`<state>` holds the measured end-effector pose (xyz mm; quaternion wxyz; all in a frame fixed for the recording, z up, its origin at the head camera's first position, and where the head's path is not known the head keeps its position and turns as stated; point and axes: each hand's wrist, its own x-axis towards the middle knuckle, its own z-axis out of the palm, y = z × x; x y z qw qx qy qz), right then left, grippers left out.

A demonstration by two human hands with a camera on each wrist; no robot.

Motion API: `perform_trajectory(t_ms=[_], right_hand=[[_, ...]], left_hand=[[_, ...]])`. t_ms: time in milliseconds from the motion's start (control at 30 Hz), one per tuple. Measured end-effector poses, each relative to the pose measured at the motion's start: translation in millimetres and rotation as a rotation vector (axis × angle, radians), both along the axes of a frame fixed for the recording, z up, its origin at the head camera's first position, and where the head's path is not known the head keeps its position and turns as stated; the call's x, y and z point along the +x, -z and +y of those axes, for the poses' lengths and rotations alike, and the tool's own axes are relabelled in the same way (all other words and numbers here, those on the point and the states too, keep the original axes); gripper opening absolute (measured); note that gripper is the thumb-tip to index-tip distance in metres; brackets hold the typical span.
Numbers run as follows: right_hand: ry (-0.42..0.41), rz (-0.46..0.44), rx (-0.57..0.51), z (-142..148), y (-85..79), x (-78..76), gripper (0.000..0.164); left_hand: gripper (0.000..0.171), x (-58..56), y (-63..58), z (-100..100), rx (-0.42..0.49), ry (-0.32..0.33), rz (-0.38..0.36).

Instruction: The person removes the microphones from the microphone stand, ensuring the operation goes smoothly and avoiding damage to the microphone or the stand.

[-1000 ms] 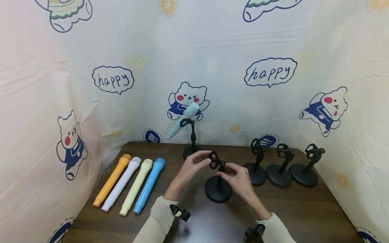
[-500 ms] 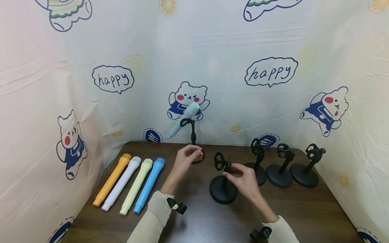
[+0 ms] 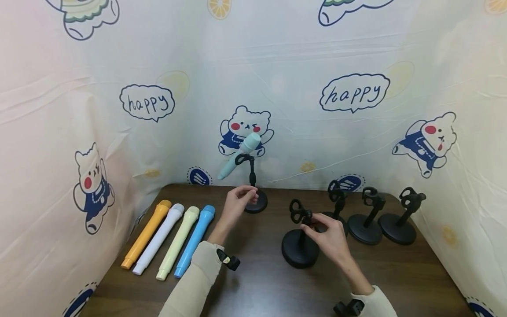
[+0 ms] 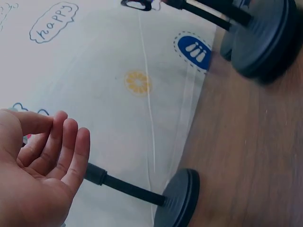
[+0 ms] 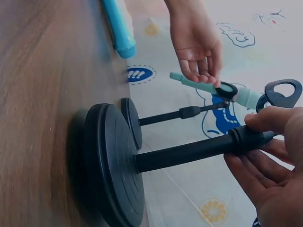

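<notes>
My right hand (image 3: 328, 237) pinches a black microphone stand (image 5: 184, 153) by the upper part of its post, just below the clip ring. The stand's round base (image 3: 300, 248) is low over the table; I cannot tell whether it touches. My left hand (image 3: 237, 202) holds nothing, its fingers loosely bent with thumb and fingertips close together. Behind that hand, another black stand (image 4: 130, 187) carries a mint-green toy microphone (image 3: 239, 156), tilted in its clip. In the right wrist view, the left hand (image 5: 196, 45) appears beside this mint microphone, apparently apart from it.
Side by side on the left of the dark wooden table (image 3: 253, 290) lie orange (image 3: 146, 233), white (image 3: 159, 238), pale yellow (image 3: 178, 242) and blue (image 3: 195, 241) toy microphones. More black stands (image 3: 366, 224) with bare clips stand at the right back. A printed cloth (image 3: 293, 66) hangs behind.
My left hand has let go of the front stand's clip and moved left. My right hand has carried that stand rightward, towards the other stands.
</notes>
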<state>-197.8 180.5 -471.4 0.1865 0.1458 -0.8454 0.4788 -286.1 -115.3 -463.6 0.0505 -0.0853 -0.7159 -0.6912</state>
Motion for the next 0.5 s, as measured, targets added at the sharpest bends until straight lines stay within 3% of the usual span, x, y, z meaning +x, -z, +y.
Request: perform_trajectory(t_ms=[500], right_hand=[[0.084,0.05,0.05,29,-5.2,7.6,0.019]], left_hand=[[0.027,-35.7,-3.3,-11,-0.117,-0.092,0.029]])
